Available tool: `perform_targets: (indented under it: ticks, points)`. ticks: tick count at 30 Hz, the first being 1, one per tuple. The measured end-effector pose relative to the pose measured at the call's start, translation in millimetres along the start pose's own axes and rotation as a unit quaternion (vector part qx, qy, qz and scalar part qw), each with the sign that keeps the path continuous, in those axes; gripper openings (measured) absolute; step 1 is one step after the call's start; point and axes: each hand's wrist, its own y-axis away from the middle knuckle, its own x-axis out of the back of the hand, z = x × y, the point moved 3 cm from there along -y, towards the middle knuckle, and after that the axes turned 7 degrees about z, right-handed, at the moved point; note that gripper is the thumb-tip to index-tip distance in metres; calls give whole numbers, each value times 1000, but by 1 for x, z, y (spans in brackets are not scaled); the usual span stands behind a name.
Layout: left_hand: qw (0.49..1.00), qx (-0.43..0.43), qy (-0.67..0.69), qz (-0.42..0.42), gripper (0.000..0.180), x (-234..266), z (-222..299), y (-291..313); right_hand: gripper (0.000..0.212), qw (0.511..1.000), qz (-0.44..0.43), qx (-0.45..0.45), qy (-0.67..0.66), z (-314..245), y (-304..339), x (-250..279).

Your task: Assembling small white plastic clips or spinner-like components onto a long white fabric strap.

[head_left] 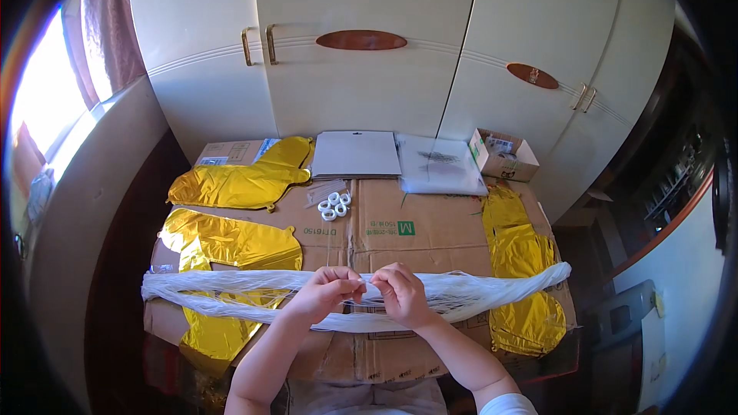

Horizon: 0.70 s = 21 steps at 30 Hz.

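A long hank of white thread [477, 292] stretches from left to right over the cardboard, gathered at both ends and loose in the middle. Above its middle, my left hand [329, 292] and my right hand [400, 296] are close together with fingertips pinched. Between them shows a short bit of white thread [367, 280], too fine to trace further. Gold foil balloons [234, 240] lie partly under the hank on the left. Another gold foil balloon [523, 250] is beneath its right end. Beyond my hands sits a cluster of several small white rolls [334, 206].
Flattened brown cardboard [430, 223] covers the work surface. Along its far side are another gold foil balloon [246, 177], a stack of grey-white boards [356, 155], clear plastic bags [438, 165] and a small open box [503, 155]. A white wardrobe [361, 84] stands behind.
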Motion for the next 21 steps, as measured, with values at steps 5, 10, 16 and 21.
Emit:
perform_targets:
  ticks: [5, 10, 16, 21]
  points:
    - [995, -49, -79, -40, 20, 2, -6, -1, 11, 923, -72, -295, -236, 20, 14, -9]
    - [958, -234, -169, -5, 26, -7, 3, -1, 18, 869, -62, -359, -334, 20, 17, -14]
    - [976, -171, -136, 10, 27, -1, -2, -5, 16, 858, -113, -365, -343, 6, 18, -17]
    - [984, -149, -93, 5, 22, 0, -3, -3, 14, 879, -123, -275, -370, 12, 14, 5]
